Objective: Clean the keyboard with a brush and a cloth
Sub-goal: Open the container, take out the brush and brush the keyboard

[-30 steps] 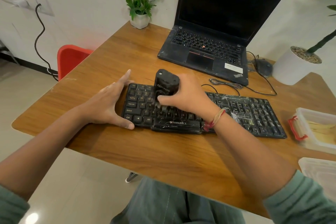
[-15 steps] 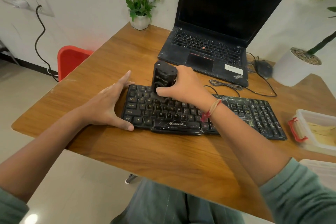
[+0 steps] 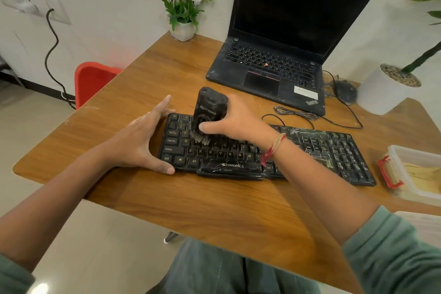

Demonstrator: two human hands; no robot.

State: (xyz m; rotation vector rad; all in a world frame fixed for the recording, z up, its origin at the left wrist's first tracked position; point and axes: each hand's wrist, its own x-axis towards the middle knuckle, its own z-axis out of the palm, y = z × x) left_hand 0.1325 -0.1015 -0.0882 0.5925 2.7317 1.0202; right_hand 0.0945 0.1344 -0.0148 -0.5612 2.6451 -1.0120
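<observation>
A black keyboard (image 3: 334, 150) lies across the wooden table (image 3: 214, 198), with pale smears on its right half. My right hand (image 3: 236, 122) grips a chunky black brush (image 3: 210, 110), held upright, and its grey bristles touch the keys on the keyboard's left part. My left hand (image 3: 140, 141) braces the keyboard's left end, fingers straight along the far corner and thumb against the near corner. No cloth is in view.
A black laptop (image 3: 274, 67) stands open behind the keyboard, with a mouse (image 3: 346, 90) and cable to its right. A flower pot (image 3: 183, 30), a white planter (image 3: 379, 93), a clear box with a red clasp (image 3: 415, 172) and a red chair (image 3: 93, 79) surround the work area.
My right hand moved the brush up toward the keyboard's far rows, then back down onto the left middle keys. My left hand has stayed in place.
</observation>
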